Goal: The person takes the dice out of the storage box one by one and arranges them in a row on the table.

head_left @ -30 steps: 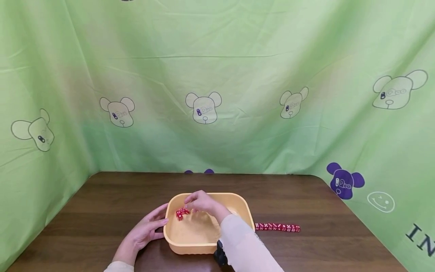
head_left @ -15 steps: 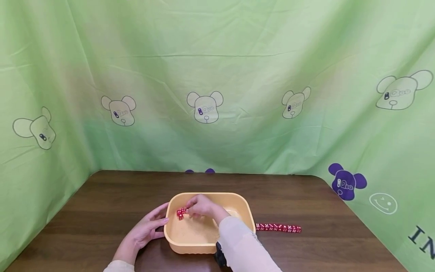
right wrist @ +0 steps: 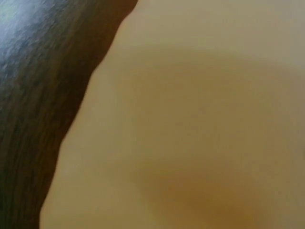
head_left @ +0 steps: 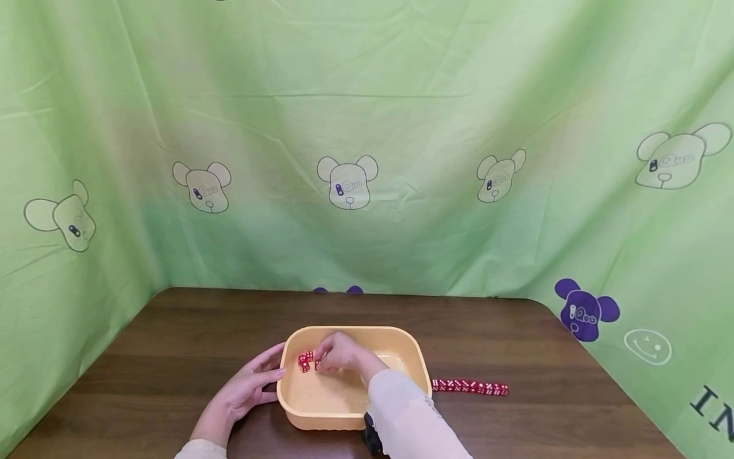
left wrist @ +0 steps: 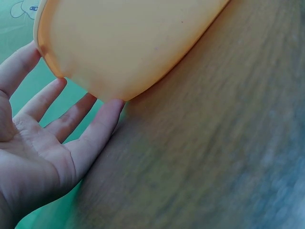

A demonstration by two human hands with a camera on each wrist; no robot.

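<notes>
A light-orange plastic basin (head_left: 323, 419) stands on the table in the head view. My left hand (head_left: 248, 386) rests against its left end; the left wrist view shows spread, fairly straight fingers touching the basin's outer edge. Inside the basin, my right hand (head_left: 346, 352) pinches a red die (head_left: 318, 365) between thumb and fingertips, low over the floor. Just left of it lie a few more red dice (head_left: 304, 366) with white pips, bunched together. The right wrist view holds only blurred basin wall (right wrist: 200, 114) and dark table; the hand is out of it.
A straight row of red dice (head_left: 470, 386) extends rightward on the brown wooden table (head_left: 189, 344) from beside the basin's right wall. A green curtain (head_left: 275, 248) with printed mouse heads encloses the back and sides. A black wrist device (head_left: 371, 435) sits under the right forearm.
My right hand has lowered slightly and taken a red die, drawing it a little right of the other dice. The left hand stays at the basin's side.
</notes>
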